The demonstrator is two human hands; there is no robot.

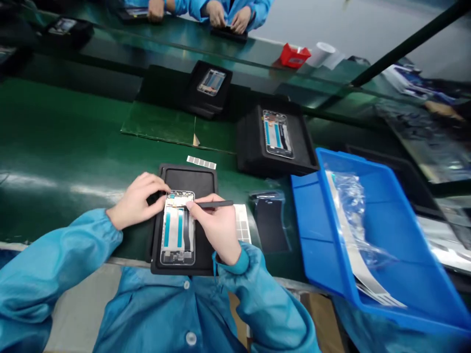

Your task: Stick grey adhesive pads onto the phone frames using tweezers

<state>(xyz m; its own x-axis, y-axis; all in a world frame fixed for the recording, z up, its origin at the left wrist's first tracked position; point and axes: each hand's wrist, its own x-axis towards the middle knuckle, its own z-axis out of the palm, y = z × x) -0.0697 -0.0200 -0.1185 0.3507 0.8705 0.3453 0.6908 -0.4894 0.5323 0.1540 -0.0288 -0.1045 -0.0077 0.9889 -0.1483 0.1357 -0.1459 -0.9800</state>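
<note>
A phone frame [173,230] with blue strips and a board at its top lies in a black foam tray [206,252] in front of me. My left hand [142,198] has thumb and forefinger closed against the frame's upper left edge. In my right hand [219,225] I pinch black tweezers [217,203], their tips low over the upper part of the frame. Those tips are too small to make out clearly. Beside my right wrist lies a sheet of grey square stickers [242,223], partly covered by the hand. A short sticker strip [201,162] rests behind the tray.
A blue bin [309,220] with plastic film and white strips stands at the right. Behind are stacked black trays [253,147] with another phone frame [277,133]. A dark sheet in film [271,223] lies left of the bin. Co-workers' hands [228,17] work across the bench.
</note>
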